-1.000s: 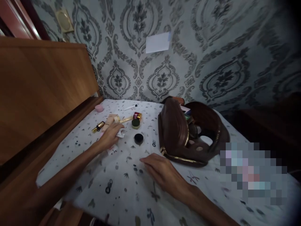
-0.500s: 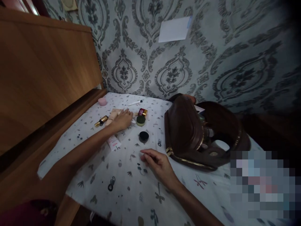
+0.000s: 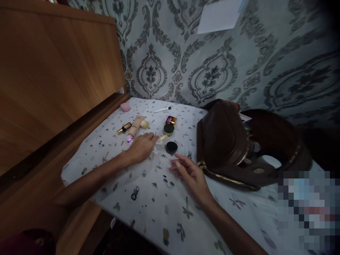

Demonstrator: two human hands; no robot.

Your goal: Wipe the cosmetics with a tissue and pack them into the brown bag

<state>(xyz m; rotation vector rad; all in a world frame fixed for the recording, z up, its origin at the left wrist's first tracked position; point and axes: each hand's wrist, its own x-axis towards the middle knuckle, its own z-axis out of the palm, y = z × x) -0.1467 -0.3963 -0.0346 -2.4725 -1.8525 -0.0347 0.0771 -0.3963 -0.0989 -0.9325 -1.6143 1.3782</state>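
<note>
My left hand (image 3: 143, 147) is closed at the fingertips on a small pale item (image 3: 158, 144) with a yellowish end, too blurred to name. Fingers loosely curled and apart, my right hand (image 3: 191, 177) holds nothing and hovers just below a round black-lidded jar (image 3: 171, 147). Behind that jar sit a dark green-lidded jar (image 3: 168, 129) and a dark red jar with a gold label (image 3: 171, 120). Beyond my left hand lie a beige tube (image 3: 137, 124), a small yellowish round item (image 3: 144, 124) and a purple-and-white piece (image 3: 130, 139), partly hidden by the hand.
A brown zip bag (image 3: 223, 136) stands gaping on the right, containers inside it. Farther back are a black-and-gold tube (image 3: 124, 128), a pink jar (image 3: 125, 107) and a white pen-like stick (image 3: 162, 109). A wooden panel (image 3: 58, 63) bounds the left; patterned wall behind.
My left hand has drawn back toward me, now with the pale item at its fingertips. My right hand has come closer to the black-lidded jar. The view has shifted slightly.
</note>
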